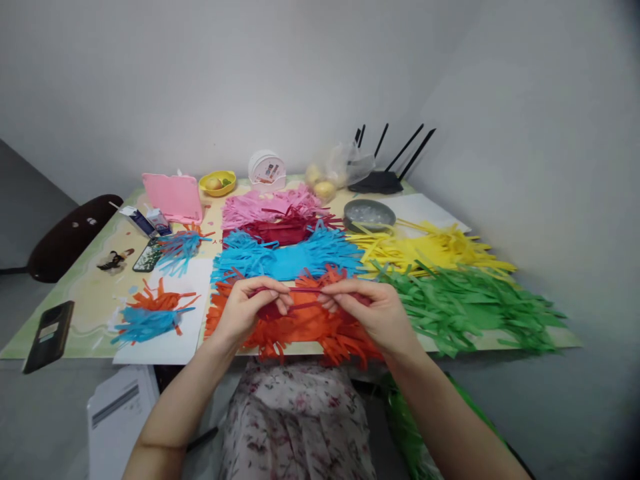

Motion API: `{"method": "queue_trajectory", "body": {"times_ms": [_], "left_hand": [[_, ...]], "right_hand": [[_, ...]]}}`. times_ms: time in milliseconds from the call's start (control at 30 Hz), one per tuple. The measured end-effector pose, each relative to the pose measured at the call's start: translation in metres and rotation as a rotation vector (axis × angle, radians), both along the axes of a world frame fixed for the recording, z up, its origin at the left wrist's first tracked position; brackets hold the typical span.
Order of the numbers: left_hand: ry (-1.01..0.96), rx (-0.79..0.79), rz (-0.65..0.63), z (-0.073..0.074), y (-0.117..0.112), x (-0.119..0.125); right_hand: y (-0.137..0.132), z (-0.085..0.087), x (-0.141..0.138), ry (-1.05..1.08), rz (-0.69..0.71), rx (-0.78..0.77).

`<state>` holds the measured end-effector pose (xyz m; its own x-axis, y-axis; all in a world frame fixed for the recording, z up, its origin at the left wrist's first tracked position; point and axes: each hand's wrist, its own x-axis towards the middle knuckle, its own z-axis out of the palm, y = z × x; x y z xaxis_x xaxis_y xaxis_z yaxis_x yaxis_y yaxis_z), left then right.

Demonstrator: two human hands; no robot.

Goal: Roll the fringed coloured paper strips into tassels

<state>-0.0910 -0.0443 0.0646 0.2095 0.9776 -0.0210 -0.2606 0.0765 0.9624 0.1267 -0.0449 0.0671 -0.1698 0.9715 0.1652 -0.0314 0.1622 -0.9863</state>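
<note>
My left hand (250, 307) and my right hand (370, 310) are held close together over the near edge of the table (95, 293). Both pinch a thin dark red paper strip (305, 291) stretched between their fingertips, with more dark red paper under the left fingers. Right beneath them lies a pile of orange fringed paper (305, 327). Behind it sit a blue pile (285, 260), a dark red pile (285, 230) and a pink pile (270, 203). Yellow strips (430, 250) and green strips (465, 303) spread to the right.
A white sheet (175, 333) at the left carries small orange and blue tufts (150, 313). Two phones (49, 333) (147, 255), a pink case (173, 197), a yellow bowl (218, 182), a grey dish (369, 215) and a router (383, 180) stand around. A wall closes the right side.
</note>
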Motion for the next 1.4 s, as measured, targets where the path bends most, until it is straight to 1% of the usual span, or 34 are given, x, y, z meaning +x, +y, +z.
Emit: {"method": "queue_trajectory", "body": {"times_ms": [133, 200, 233, 267, 400, 467, 533, 633, 700, 733, 800, 833, 867, 933, 1000, 1067, 1133, 1200, 1267, 1333, 1400], "left_hand": [[-0.093, 0.015, 0.008, -0.011, -0.001, 0.003], [-0.091, 0.049, -0.003, -0.014, -0.004, 0.002], [-0.042, 0.075, -0.019, -0.014, -0.006, 0.000], [0.048, 0.112, -0.031, -0.012, -0.008, -0.002], [0.535, 0.340, -0.026, 0.005, -0.014, -0.005], [0.632, 0.407, -0.046, 0.013, -0.014, -0.002], [0.606, 0.389, -0.100, 0.017, -0.012, 0.001], [0.483, 0.259, -0.202, 0.019, -0.007, 0.005], [0.471, 0.193, -0.279, 0.021, -0.003, 0.005], [0.496, 0.186, -0.313, 0.021, -0.001, 0.005], [0.587, 0.231, -0.351, 0.022, 0.002, 0.004], [0.648, 0.295, -0.341, 0.022, 0.003, 0.003], [0.725, 0.394, -0.312, 0.021, 0.005, 0.003], [0.923, 0.678, -0.203, 0.018, 0.007, 0.000], [1.102, 1.013, -0.073, 0.015, 0.010, -0.003], [1.176, 1.302, 0.023, 0.012, 0.011, -0.006], [1.161, 1.487, 0.084, 0.009, 0.012, -0.009], [1.145, 1.555, 0.123, 0.007, 0.013, -0.014], [1.145, 1.544, 0.162, 0.004, 0.013, -0.017], [1.118, 1.489, 0.214, -0.002, 0.015, -0.018], [1.030, 1.364, 0.267, -0.011, 0.018, -0.014]], "right_hand": [[-0.001, 0.000, 0.000, 0.009, 0.020, 0.020], [-0.002, 0.001, 0.000, 0.002, 0.009, 0.047], [-0.003, 0.002, 0.000, -0.013, 0.003, 0.064], [-0.003, 0.004, 0.001, -0.034, 0.002, 0.080], [-0.004, 0.009, 0.003, -0.122, 0.048, 0.108], [-0.003, 0.011, 0.003, -0.142, 0.071, 0.107], [-0.003, 0.011, 0.003, -0.154, 0.087, 0.125], [-0.004, 0.011, 0.003, -0.196, 0.095, 0.250], [-0.005, 0.011, 0.005, -0.248, 0.089, 0.377], [-0.006, 0.011, 0.006, -0.272, 0.092, 0.441], [-0.006, 0.012, 0.011, -0.308, 0.136, 0.543], [-0.005, 0.013, 0.014, -0.333, 0.173, 0.566], [-0.004, 0.015, 0.017, -0.370, 0.217, 0.561], [-0.001, 0.018, 0.021, -0.446, 0.276, 0.458], [0.005, 0.019, 0.021, -0.452, 0.309, 0.269], [0.011, 0.015, 0.015, -0.368, 0.380, 0.086], [0.015, 0.007, 0.005, -0.252, 0.489, -0.067], [0.016, -0.002, -0.008, -0.118, 0.537, -0.194], [0.014, -0.010, -0.021, 0.032, 0.491, -0.287], [0.011, -0.013, -0.031, 0.151, 0.417, -0.313], [0.009, -0.013, -0.040, 0.198, 0.351, -0.266]]}}
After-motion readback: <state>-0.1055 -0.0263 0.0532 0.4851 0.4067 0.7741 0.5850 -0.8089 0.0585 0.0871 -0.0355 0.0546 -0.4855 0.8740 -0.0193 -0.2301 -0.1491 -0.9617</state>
